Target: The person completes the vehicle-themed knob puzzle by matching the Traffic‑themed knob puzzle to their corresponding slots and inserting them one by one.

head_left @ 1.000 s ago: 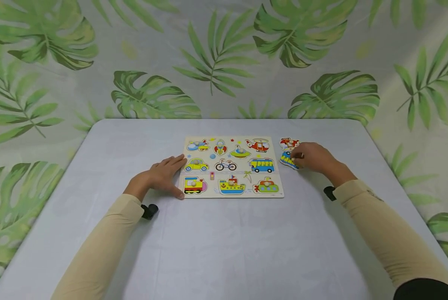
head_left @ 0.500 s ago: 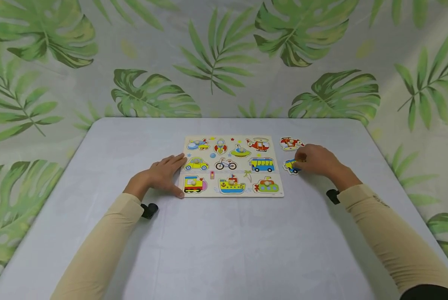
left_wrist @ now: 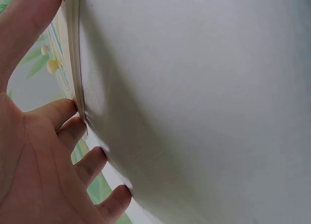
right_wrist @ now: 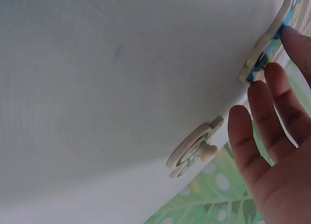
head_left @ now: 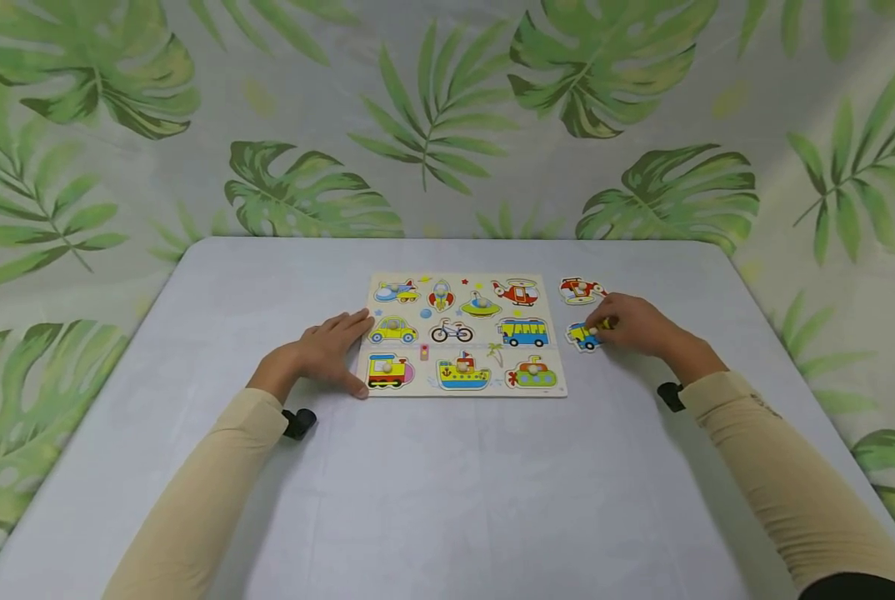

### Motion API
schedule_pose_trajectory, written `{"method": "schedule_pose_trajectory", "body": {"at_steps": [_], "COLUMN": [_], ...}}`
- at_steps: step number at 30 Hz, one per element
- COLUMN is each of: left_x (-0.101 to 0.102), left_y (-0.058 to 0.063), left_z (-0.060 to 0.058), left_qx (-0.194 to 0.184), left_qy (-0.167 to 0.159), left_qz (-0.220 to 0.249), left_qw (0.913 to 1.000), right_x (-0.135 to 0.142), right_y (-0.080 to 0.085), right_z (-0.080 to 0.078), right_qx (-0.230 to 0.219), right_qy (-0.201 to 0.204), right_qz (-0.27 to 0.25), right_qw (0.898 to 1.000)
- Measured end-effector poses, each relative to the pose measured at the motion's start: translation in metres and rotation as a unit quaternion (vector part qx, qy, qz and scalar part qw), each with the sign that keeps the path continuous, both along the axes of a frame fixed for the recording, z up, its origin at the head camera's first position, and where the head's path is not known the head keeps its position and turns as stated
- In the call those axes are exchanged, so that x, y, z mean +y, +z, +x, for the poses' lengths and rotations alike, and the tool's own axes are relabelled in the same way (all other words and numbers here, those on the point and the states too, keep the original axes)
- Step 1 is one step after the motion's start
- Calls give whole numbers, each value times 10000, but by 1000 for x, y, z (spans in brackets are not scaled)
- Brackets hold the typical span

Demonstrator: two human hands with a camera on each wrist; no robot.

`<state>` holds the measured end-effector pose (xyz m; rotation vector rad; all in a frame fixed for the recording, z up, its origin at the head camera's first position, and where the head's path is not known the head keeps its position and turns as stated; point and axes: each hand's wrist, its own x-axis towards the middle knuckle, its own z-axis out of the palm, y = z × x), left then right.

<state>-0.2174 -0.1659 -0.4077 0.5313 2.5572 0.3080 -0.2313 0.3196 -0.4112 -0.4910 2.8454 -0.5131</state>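
A pale wooden knob puzzle board (head_left: pixel 485 390) with several painted vehicles lies mid-table. My left hand (head_left: pixel 327 354) rests at its left edge, fingers spread, thumb at the near corner. In the left wrist view, fingertips touch the board's side (left_wrist: pixel 75 54). To the right of the board, a blue and yellow bus piece (head_left: pixel 581 337) lies on the cloth with its pale knob showing. Over its right end is my right hand (head_left: pixel 635 323). In the right wrist view, thumb and fairly straight fingers stand apart beside the bus piece (right_wrist: pixel 262 59), at its edge.
A red helicopter piece (head_left: pixel 581 290) lies behind the bus piece, with its knob up. White cloth covers the table (head_left: pixel 447 483). A leaf-patterned curtain (head_left: pixel 447 125) hangs behind the far edge.
The bus piece, earlier tilted in my right hand against the helicopter piece, has come nearer and lies flat. The right hand has drawn slightly right and its fingers have parted. Left hand unmoved.
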Motion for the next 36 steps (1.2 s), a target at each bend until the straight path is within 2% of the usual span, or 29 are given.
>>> {"method": "schedule_pose_trajectory", "body": {"at_steps": [11, 20, 28, 36], "left_x": [0, 0, 0, 0], "left_y": [-2, -3, 0, 0], "left_z": [0, -1, -1, 0], "left_qx": [38, 142, 43, 40], "left_qy": [-88, -89, -34, 19], "left_qz": [-67, -103, -66, -57], "left_qw": [9999, 9998, 10000, 10000], "right_x": [3, -7, -24, -53], "right_y": [-6, 11, 24, 32], "right_z": [3, 2, 2, 2], "right_qx": [506, 935, 784, 712], "right_qy": [212, 268, 245, 595], "right_qz": [20, -198, -20, 111], "right_qw": [9985, 9951, 9966, 9956]}}
